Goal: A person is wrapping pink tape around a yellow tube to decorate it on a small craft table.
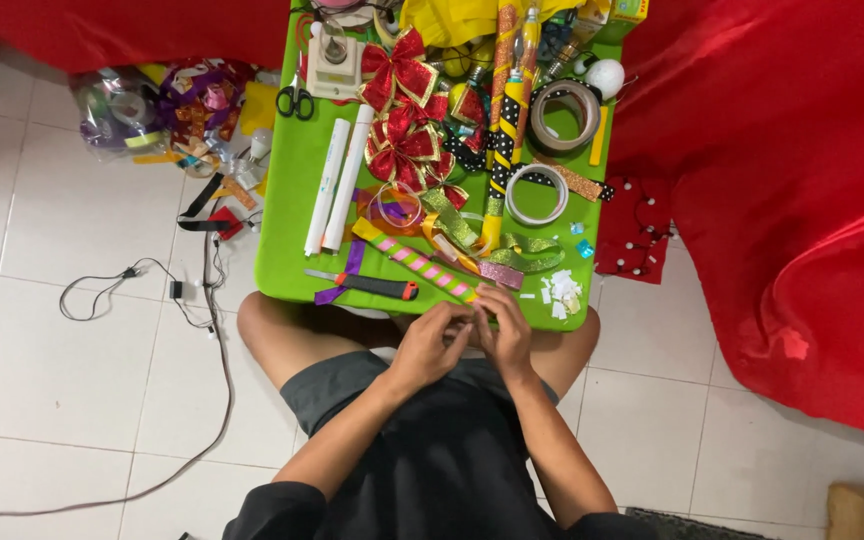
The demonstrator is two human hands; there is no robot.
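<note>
The person sits on a white tiled floor (62, 380) with a small green table (287, 200) over the knees. Both hands meet at the table's near edge, at 6 o'clock. The left hand (430, 345) and right hand (505, 332) have fingers curled narrowly together, pinching the lower end of a pink-and-green striped ribbon (422, 265), which runs up toward 10 o'clock across the tabletop.

Open room on the table is scarce: a bare green strip lies along the 9 o'clock edge. At 10 o'clock from the hands a black utility knife (377, 287) with an orange tip lies just beside the ribbon. 2 white rolled tubes (337, 180) lie further toward 11 o'clock. Red bows (402, 110) sit at 12 o'clock, 2 tape rolls (537, 195) at 1 o'clock, and white paper scraps (562, 295) near the right hand at 2 o'clock. Red cloth (802, 200) fills the 3 o'clock side; a cable (202, 330) trails at 9 o'clock.
</note>
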